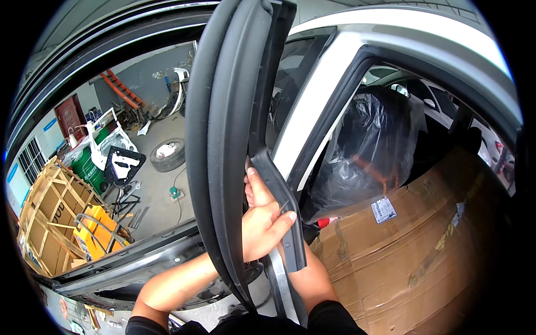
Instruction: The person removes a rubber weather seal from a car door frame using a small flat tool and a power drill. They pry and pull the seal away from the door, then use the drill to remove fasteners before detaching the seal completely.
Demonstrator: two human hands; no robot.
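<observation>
A narrow black rubber weatherstrip [281, 184] with small clip-like dots runs down in front of me and bends near its middle. My left hand [261, 228] grips it at the bend, its thumb pressed on the face. My right hand [255, 188] comes up behind the same strip, with fingers showing at its left edge; the strip and left hand hide the rest. Closer to me rises a thick, ribbed black strip [218, 128], curved and tapering toward the bottom. It covers part of my left forearm. Whether the two strips join is unclear.
At left hangs an open black car door [128, 276]. To the right, a white car body [329, 72] frames an opening holding a large cardboard box [391, 251] and a plastic-wrapped seat [371, 139]. Beyond the door are a tyre [167, 155], wooden crate [58, 223] and orange ladder [123, 89].
</observation>
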